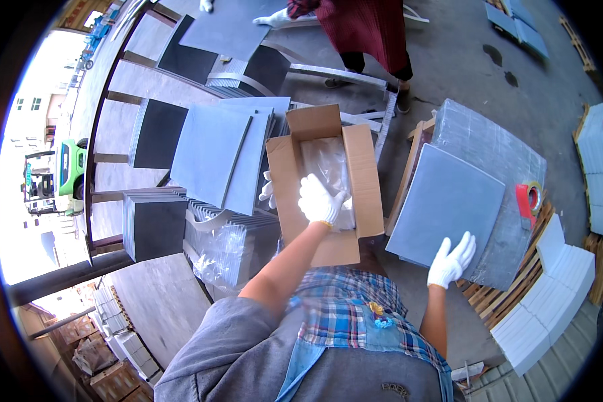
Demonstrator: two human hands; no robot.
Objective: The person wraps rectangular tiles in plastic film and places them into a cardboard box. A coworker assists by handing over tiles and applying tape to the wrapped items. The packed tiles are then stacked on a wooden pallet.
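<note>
My left hand [319, 199], in a white glove, hangs over an open cardboard box [366, 177] with its fingers stretched out and nothing in them. The box's flaps stand up, and clear plastic [327, 159] lies inside. My right hand [451, 260], also gloved, has its fingers extended at the near right edge of a flat grey tile [442, 204]. Whether it presses on the tile I cannot tell. That tile lies on a grey slab-topped stack [492, 151]. Beside the box's left side part of another white glove [268, 191] shows, mostly hidden.
A red tape dispenser [526, 203] rests on the right-hand stack. Grey tiles [211, 151] lie left of the box, above plastic-wrapped bundles [224, 251]. Another person in a dark red apron [365, 30] stands across, a gloved hand on a panel. White blocks [549, 295] sit at right.
</note>
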